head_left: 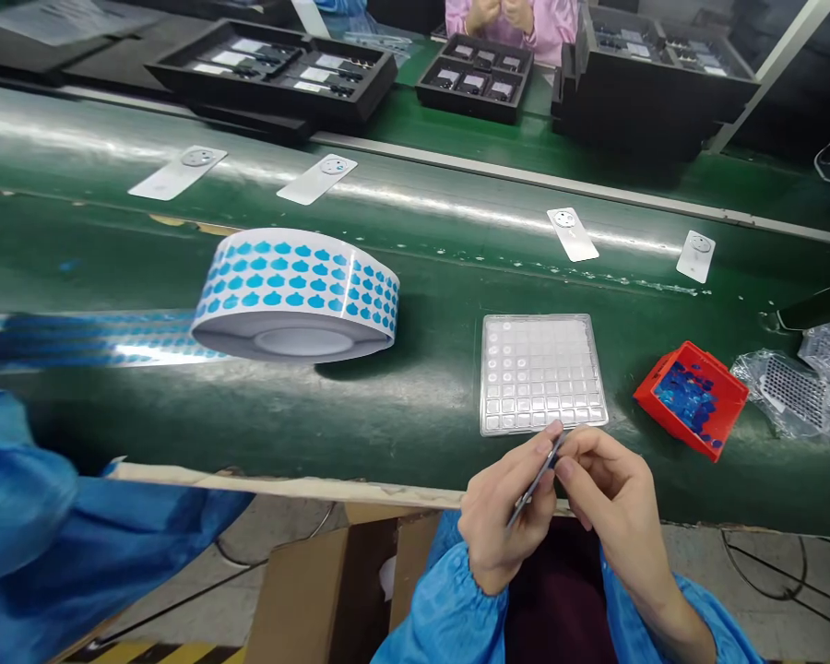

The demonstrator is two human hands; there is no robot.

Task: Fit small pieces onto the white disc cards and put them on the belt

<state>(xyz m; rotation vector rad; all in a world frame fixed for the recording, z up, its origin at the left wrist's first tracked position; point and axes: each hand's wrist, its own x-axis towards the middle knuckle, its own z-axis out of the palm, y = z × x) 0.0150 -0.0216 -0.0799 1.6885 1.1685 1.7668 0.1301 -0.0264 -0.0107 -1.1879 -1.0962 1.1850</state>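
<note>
My left hand [508, 512] is closed around a thin grey flat plate [536, 482], seen almost edge-on and tilted. My right hand [612, 493] has its thumb and fingertips pinched at the plate's upper end; what lies between them is hidden. Just beyond both hands lies a clear plastic tray [560, 355] with rows of small square pockets, several at its left holding small round pieces. To the right of it, a red bin [726, 415] holds many small blue pieces.
A large roll of blue stickers [297, 286] stands left on the green bench [415, 424], its strip running left. White panels [573, 234] with round marks lie on the belt behind. Black trays [474, 78] stand beyond, near a co-worker's hands [502, 14]. Bubble wrap [788, 392] lies right.
</note>
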